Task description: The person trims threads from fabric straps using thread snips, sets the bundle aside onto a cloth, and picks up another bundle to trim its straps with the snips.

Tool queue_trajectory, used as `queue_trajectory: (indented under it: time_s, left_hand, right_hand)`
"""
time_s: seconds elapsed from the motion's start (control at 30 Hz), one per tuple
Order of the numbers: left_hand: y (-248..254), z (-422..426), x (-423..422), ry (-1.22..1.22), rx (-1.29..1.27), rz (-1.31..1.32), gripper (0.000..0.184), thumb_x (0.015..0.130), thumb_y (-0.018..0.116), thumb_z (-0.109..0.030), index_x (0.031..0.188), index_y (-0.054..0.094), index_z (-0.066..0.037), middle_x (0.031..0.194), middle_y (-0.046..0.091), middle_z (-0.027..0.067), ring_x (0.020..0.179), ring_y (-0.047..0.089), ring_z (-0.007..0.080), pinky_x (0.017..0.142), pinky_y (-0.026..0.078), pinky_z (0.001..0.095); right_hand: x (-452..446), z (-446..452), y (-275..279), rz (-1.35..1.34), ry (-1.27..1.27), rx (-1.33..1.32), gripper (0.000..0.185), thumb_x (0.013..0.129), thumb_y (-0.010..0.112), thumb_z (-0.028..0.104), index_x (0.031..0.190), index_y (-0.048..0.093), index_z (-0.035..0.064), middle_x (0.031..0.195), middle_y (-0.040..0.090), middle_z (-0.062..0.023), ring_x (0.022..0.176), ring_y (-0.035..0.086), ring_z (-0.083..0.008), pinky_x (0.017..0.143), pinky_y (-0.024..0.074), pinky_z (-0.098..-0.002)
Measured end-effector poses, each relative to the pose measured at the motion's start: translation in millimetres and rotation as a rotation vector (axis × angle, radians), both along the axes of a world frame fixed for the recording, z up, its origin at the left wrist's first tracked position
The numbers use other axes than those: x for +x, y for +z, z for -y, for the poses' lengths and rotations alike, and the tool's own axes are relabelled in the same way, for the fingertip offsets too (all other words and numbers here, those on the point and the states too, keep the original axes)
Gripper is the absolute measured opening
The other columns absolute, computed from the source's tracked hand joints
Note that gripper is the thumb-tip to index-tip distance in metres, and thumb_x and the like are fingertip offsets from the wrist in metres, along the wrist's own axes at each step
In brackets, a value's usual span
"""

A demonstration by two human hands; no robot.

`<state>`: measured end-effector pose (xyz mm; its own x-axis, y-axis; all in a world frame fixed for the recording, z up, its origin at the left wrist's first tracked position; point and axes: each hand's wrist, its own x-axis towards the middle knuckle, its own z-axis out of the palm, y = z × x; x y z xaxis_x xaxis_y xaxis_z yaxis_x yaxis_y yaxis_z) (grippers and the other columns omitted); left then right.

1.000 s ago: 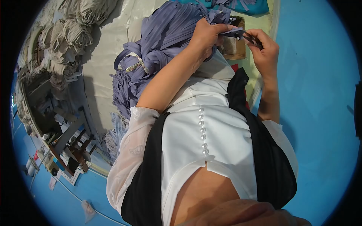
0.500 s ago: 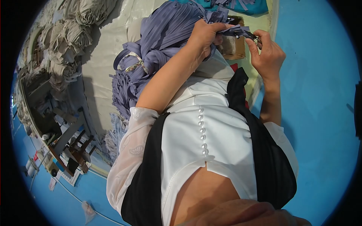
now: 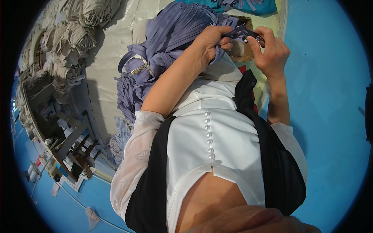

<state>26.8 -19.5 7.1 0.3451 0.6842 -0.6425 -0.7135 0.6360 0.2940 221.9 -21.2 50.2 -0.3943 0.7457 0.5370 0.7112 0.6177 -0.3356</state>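
Observation:
My left hand [image 3: 214,42] is closed around the ends of purple-grey fabric strips [image 3: 236,32], pinching them between thumb and fingers. Opposite it, my right hand [image 3: 271,50] grips small dark thread snips [image 3: 256,38]. Their front end, with a shiny metal spot, meets the strips just beyond my left fingers; whether the blades are apart is too small to tell. A large bundle of the same strips [image 3: 175,29] lies beside my left forearm, bound by a pale patterned tie [image 3: 140,66].
An open cardboard box [image 3: 243,52] stands beneath my hands. Behind it is a teal cloth or bag [image 3: 256,7] with strip pieces on it. Beige fabric bundles [image 3: 77,39] are piled at the left edge of the pale-covered table [image 3: 110,73]. The floor [image 3: 326,97] is blue.
My left hand has shifted slightly down, its fingers curled more around the strips. My right hand has come a little left and up with the snips, closer to it.

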Motion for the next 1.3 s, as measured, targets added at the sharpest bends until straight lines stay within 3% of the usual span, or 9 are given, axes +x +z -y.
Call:
queue_trajectory:
  time_s: [0.23,0.33,0.6,0.7,0.9,1.03,1.13,1.3]
  left_hand:
    - [-1.9,2.7,-2.8,-0.107,-0.014,0.188,0.011,0.099,0.051,-0.003,0.095,0.057,0.005,0.061,0.050,0.0003,0.042,0.034,0.0036,0.039,0.029,0.0213]
    - [3.9,3.3,-2.8,-0.119,0.021,0.154,0.013,0.100,0.048,-0.002,0.095,0.057,0.005,0.060,0.048,-0.0006,0.041,0.035,0.0033,0.039,0.030,0.0211]
    - [0.4,2.7,-5.6,-0.185,0.092,0.179,0.016,0.101,0.045,-0.004,0.098,0.057,0.006,0.062,0.052,0.0030,0.042,0.037,0.0042,0.040,0.032,0.0220]
    - [2.7,3.0,-4.9,-0.160,0.074,0.166,0.017,0.101,0.045,-0.005,0.100,0.057,0.007,0.067,0.056,0.0059,0.042,0.037,0.0045,0.041,0.031,0.0226]
    - [9.3,-0.2,-7.8,-0.157,0.105,0.190,0.021,0.101,0.046,-0.006,0.102,0.058,0.011,0.084,0.066,0.0153,0.041,0.036,0.0047,0.040,0.031,0.0228]
    - [-4.3,-3.5,-8.3,-0.119,0.117,0.239,0.022,0.101,0.048,-0.006,0.100,0.059,0.012,0.091,0.067,0.0179,0.041,0.035,0.0046,0.039,0.030,0.0221]
    - [-0.3,-3.5,-9.0,-0.056,0.126,0.221,0.022,0.101,0.049,-0.006,0.100,0.059,0.013,0.093,0.067,0.0176,0.041,0.035,0.0047,0.039,0.030,0.0216]
    - [-1.1,-6.1,-11.7,-0.013,0.128,0.282,0.022,0.102,0.048,-0.008,0.099,0.058,0.011,0.096,0.066,0.0198,0.041,0.035,0.0051,0.039,0.031,0.0221]
  right_hand:
    - [-8.0,-6.3,-2.7,-0.082,0.078,-0.063,0.028,0.091,0.071,0.035,0.098,0.062,0.0091,0.074,0.068,-0.0038,0.060,0.066,-0.0237,0.055,0.0492,-0.0339]
    - [-9.3,-5.9,-3.8,-0.121,0.104,-0.119,0.028,0.092,0.071,0.034,0.099,0.061,0.0085,0.075,0.069,-0.0047,0.062,0.068,-0.0240,0.056,0.0504,-0.0339]
    - [-9.0,-4.7,-5.5,-0.249,0.121,-0.300,0.028,0.092,0.071,0.031,0.100,0.060,0.0065,0.077,0.070,-0.0075,0.065,0.069,-0.0251,0.057,0.0505,-0.0321]
    - [-7.4,-2.5,-5.1,-0.211,0.096,-0.346,0.026,0.095,0.069,0.028,0.101,0.060,0.0056,0.075,0.068,-0.0044,0.065,0.067,-0.0193,0.059,0.0490,-0.0291]
    - [15.9,-6.3,-7.1,-1.007,0.044,-0.761,0.026,0.101,0.062,0.027,0.103,0.061,0.0006,0.079,0.058,0.0032,0.059,0.038,-0.0039,0.059,0.0326,-0.0184]
    - [17.7,2.3,-1.2,-0.861,0.060,-1.051,0.036,0.099,0.064,0.032,0.112,0.064,-0.0016,0.080,0.062,0.0027,0.055,0.032,-0.0004,0.054,0.0231,-0.0175]
    - [22.6,0.8,-4.0,-0.831,0.063,-1.300,0.037,0.097,0.066,0.032,0.114,0.066,-0.0011,0.080,0.064,0.0022,0.054,0.032,0.0010,0.051,0.0226,-0.0178]
    - [18.9,0.5,-11.0,-0.806,0.028,-1.298,0.034,0.095,0.068,0.031,0.110,0.069,0.0001,0.070,0.058,0.0057,0.053,0.032,0.0007,0.048,0.0220,-0.0183]
